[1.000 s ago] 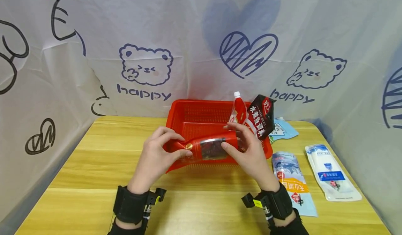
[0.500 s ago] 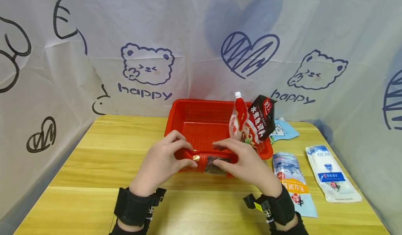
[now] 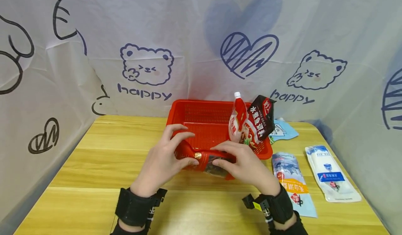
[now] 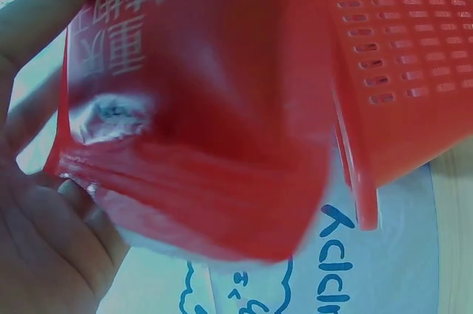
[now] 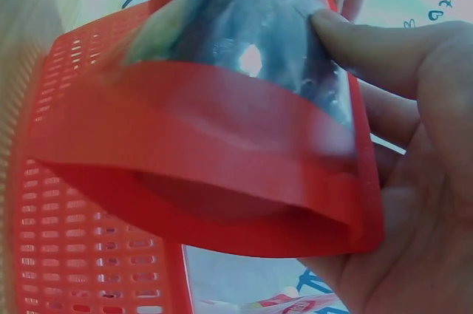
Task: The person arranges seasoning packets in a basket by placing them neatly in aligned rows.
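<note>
Wood-grain table [image 3: 81, 165] below; both hands [image 3: 161, 163] [image 3: 245, 163] hold a red pouch [image 3: 203, 160] (clear-windowed).

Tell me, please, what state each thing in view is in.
Red pouch, held sideways
Left hand, gripping it near one end
Right hand, gripping it near the other end
Red basket, upright
White-capped pouch, cap on, leaning in the basket
Black packet, tilted, poking above the basket
Light blue packet, partly hidden by the basket
Blue-and-orange bag, lying flat
White bag, lying flat
</note>
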The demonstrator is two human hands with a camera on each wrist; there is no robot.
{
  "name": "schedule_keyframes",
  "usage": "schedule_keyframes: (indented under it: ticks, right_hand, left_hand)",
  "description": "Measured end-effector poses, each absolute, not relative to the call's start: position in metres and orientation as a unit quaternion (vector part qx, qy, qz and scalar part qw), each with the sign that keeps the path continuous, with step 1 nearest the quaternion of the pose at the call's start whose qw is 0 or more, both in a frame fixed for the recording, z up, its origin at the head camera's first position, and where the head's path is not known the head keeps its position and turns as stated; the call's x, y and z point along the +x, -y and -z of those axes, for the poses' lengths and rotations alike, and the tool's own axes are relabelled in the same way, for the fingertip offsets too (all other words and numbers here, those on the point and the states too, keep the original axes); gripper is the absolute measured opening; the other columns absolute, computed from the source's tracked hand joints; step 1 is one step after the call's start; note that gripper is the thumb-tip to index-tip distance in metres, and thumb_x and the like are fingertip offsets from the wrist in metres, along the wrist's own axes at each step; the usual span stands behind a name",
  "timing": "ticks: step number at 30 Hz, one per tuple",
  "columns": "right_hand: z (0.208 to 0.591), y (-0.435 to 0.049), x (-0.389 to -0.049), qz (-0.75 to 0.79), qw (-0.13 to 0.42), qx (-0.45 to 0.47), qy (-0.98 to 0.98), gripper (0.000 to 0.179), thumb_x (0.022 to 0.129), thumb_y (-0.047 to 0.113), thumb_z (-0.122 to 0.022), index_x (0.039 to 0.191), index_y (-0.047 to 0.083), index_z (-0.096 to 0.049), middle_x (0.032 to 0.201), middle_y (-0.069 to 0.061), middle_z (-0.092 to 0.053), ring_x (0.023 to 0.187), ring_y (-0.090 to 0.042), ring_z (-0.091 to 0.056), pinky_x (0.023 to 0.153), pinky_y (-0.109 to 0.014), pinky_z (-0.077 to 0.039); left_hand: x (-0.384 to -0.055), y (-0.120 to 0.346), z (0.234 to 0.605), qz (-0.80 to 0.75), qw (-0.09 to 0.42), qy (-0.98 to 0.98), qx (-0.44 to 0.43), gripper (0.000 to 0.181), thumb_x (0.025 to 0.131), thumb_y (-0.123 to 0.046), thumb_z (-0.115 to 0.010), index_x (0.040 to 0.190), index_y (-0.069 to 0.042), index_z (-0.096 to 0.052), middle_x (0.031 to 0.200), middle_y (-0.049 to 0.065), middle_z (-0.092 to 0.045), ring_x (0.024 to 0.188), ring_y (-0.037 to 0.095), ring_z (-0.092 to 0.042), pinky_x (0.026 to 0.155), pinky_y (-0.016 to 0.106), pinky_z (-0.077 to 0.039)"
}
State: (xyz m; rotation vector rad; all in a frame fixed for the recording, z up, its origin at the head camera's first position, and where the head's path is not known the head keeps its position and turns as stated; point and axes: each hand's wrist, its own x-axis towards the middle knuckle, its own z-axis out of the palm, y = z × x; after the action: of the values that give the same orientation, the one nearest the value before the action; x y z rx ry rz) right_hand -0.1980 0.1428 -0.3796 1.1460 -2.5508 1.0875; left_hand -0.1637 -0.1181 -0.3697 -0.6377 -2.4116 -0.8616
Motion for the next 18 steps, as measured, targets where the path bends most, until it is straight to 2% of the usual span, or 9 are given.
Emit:
schedule_keyframes:
  ticks: [3,7,13,18]
  right_hand:
    - [0.381,-0.142,-0.199,-0.373,0.090,0.378,0.843,0.033,0.090,0.020,-0.083,0.122,0.016,-0.075,0.116,0.004,-0.074,0.101,-0.012,-0.068,0.087,-0.037,-0.058]
    - [0.382,-0.142,-0.199,-0.394,0.107,0.362,0.838,0.033,0.089,0.019,-0.083,0.121,0.016,-0.075,0.116,0.004,-0.074,0.101,-0.012,-0.068,0.085,-0.037,-0.060]
    - [0.382,-0.141,-0.198,-0.440,0.129,0.325,0.827,0.033,0.089,0.014,-0.083,0.121,0.013,-0.076,0.117,0.002,-0.075,0.108,-0.016,-0.068,0.089,-0.038,-0.059]
    - [0.383,-0.138,-0.196,-0.495,0.135,0.298,0.805,0.031,0.091,0.008,-0.080,0.122,0.011,-0.075,0.117,0.000,-0.073,0.109,-0.017,-0.065,0.087,-0.030,-0.058]
  left_hand:
    - [-0.163,0.119,0.369,0.337,0.255,0.880,-0.216,0.089,0.070,-0.022,-0.099,0.146,-0.014,-0.053,0.144,0.010,-0.047,0.103,0.031,-0.068,0.085,0.042,-0.062]
    - [-0.163,0.123,0.367,0.369,0.262,0.870,-0.196,0.101,0.073,-0.020,-0.097,0.156,-0.011,-0.040,0.148,0.013,-0.046,0.107,0.032,-0.066,0.088,0.046,-0.061]
    - [-0.165,0.128,0.366,0.458,0.240,0.841,-0.158,0.096,0.078,-0.018,-0.094,0.155,-0.010,-0.038,0.145,0.010,-0.050,0.118,0.030,-0.060,0.091,0.051,-0.059]
    - [-0.168,0.130,0.368,0.544,0.202,0.804,-0.129,0.086,0.083,-0.016,-0.089,0.153,-0.010,-0.039,0.144,0.007,-0.053,0.117,0.026,-0.061,0.094,0.050,-0.057]
